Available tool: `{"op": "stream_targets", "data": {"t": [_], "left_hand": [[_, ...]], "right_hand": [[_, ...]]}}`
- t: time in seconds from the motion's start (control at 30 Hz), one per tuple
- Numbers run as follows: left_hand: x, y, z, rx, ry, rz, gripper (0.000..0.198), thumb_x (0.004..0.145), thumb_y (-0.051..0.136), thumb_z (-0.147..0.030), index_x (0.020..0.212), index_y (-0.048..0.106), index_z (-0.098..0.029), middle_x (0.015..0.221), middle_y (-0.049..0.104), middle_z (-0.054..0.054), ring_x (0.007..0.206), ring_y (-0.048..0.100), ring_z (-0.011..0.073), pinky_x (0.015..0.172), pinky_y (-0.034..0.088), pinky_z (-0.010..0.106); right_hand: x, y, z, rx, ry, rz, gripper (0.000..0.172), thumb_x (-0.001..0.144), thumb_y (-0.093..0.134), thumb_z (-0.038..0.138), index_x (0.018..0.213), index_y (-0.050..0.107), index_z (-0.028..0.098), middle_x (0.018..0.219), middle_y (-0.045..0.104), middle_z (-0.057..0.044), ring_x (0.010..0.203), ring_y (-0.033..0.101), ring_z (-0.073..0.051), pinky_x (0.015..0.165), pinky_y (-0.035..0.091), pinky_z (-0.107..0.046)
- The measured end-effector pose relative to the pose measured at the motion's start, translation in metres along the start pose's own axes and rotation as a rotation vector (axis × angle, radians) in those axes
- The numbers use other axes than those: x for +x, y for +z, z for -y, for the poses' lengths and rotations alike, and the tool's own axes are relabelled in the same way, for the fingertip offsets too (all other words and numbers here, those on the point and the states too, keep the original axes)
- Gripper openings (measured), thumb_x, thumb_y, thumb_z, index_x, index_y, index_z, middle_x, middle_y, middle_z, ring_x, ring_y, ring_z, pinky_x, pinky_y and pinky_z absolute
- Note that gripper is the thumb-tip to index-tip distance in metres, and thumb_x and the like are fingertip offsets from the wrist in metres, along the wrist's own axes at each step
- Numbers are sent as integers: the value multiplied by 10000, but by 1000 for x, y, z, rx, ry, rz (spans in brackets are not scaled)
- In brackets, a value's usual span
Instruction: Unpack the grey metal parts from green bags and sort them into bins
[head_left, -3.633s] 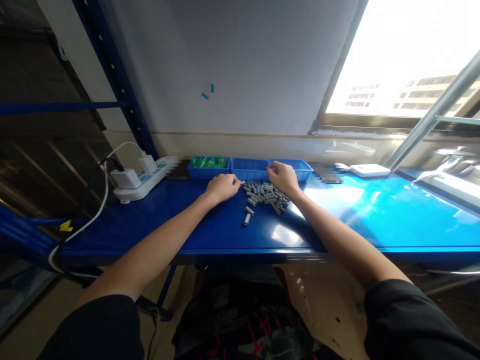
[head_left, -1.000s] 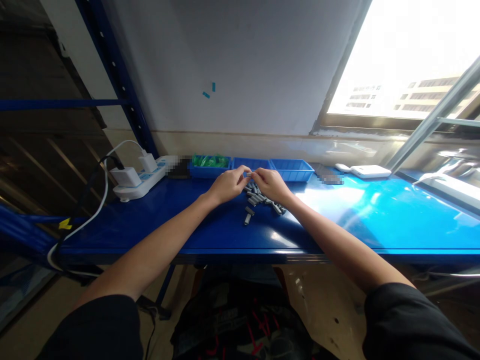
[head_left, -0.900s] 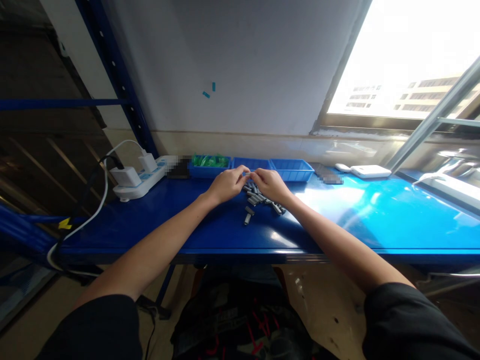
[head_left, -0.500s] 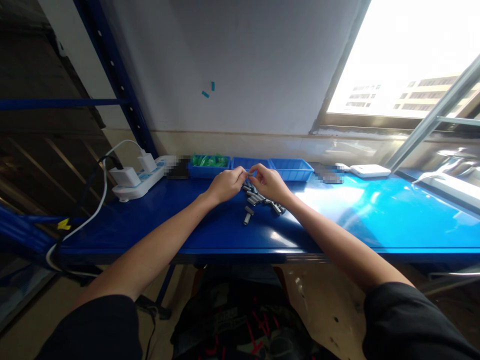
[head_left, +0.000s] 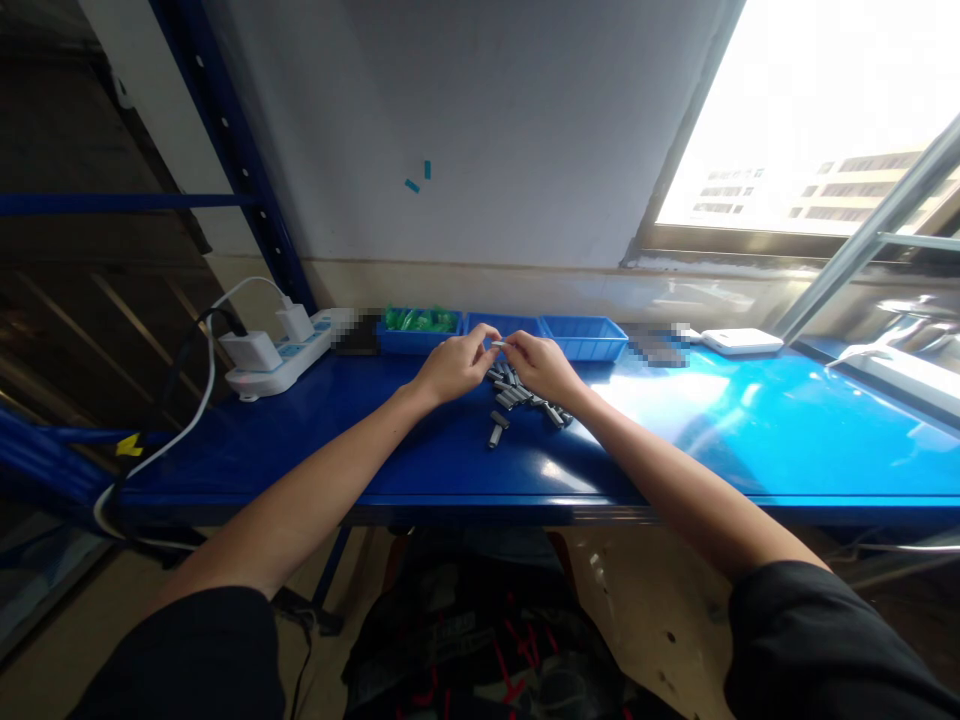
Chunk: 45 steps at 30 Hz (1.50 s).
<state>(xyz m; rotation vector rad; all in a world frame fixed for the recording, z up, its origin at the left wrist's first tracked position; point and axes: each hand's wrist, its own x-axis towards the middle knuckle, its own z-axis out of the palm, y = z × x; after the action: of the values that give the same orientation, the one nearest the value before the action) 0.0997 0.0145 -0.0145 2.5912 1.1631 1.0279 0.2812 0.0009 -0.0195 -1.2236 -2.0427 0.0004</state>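
Note:
Over the middle of the blue table, my left hand [head_left: 455, 364] and my right hand [head_left: 543, 366] meet at the fingertips. Between them is a small grey metal cylinder [head_left: 498, 344], mostly covered by the fingers. The right thumb and forefinger pinch one end of it. My left thumb and forefinger curl round the other end, with a small gap behind their tips. Below the hands lies a loose pile of short grey metal cylinders [head_left: 508, 396], partly hidden by the right hand. A separate pair of cylinders [head_left: 495, 436] lies nearer the table's front.
Blue bins stand along the wall: one with green pieces [head_left: 420, 320], a middle bin [head_left: 504, 325] and a right bin [head_left: 585, 340]. A white power strip [head_left: 281, 368] with plugs and cables is at left. A flat white device [head_left: 741, 342] lies at right on the blue table [head_left: 390, 460].
The left thumb and forefinger have opened slightly. My right fingers have straightened and drawn closer round the cylinder, which shows brighter now. The pile looks the same.

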Motion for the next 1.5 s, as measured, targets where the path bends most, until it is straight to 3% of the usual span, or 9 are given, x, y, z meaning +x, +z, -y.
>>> {"op": "stream_targets", "data": {"t": [0.2, 0.37, 0.63, 0.83, 1.07, 1.27, 1.5], "left_hand": [[0, 0, 0, 35, -9, -2, 325, 946, 391, -414, 1105, 584, -206, 750, 666, 27, 664, 612, 170, 602, 398, 243], [0, 0, 1, 57, -37, -10, 340, 963, 353, -410, 1081, 604, -212, 788, 691, 47, 714, 641, 192, 631, 419, 257], [1, -1, 2, 67, -46, 11, 424, 977, 296, -442, 897, 635, -199, 776, 690, 69, 725, 648, 216, 632, 410, 278], [0, -1, 0, 6, -1, -15, 335, 934, 429, -402, 1159, 577, -201, 758, 670, 24, 697, 624, 176, 619, 409, 246], [1, 1, 2, 26, 37, -45, 357, 948, 401, -439, 1122, 613, -211, 728, 655, 19, 648, 601, 158, 584, 383, 235], [2, 0, 3, 35, 14, -48, 367, 965, 362, -423, 1092, 628, -203, 765, 688, 43, 701, 635, 180, 623, 409, 246], [1, 0, 4, 56, -23, 1, 413, 978, 308, -422, 929, 649, -195, 761, 683, 55, 695, 635, 187, 631, 406, 263]], "right_hand": [[-1, 1, 0, 26, 7, 8, 279, 929, 430, 376, 844, 623, 193, 654, 619, -15, 590, 530, -142, 581, 332, -243], [-2, 3, -2, 65, -22, -20, 258, 852, 550, 353, 1055, 571, 195, 626, 564, 37, 576, 519, -131, 582, 346, -228], [-1, 4, -4, 50, -27, -13, 200, 883, 507, 344, 986, 603, 202, 645, 586, 16, 593, 523, -134, 590, 354, -230], [0, 0, -1, 40, 5, -19, 231, 920, 455, 357, 923, 623, 199, 676, 626, -13, 606, 537, -146, 594, 345, -241], [0, -1, 0, 45, 11, -13, 300, 940, 390, 362, 779, 582, 197, 669, 602, -20, 607, 528, -144, 600, 338, -243], [-2, 0, -1, 93, -31, -68, 268, 862, 537, 366, 1063, 562, 191, 616, 536, 42, 563, 508, -130, 569, 329, -228], [-1, 3, -3, 70, -48, -53, 195, 884, 504, 336, 988, 594, 199, 625, 553, 29, 571, 500, -127, 577, 335, -228]]}}
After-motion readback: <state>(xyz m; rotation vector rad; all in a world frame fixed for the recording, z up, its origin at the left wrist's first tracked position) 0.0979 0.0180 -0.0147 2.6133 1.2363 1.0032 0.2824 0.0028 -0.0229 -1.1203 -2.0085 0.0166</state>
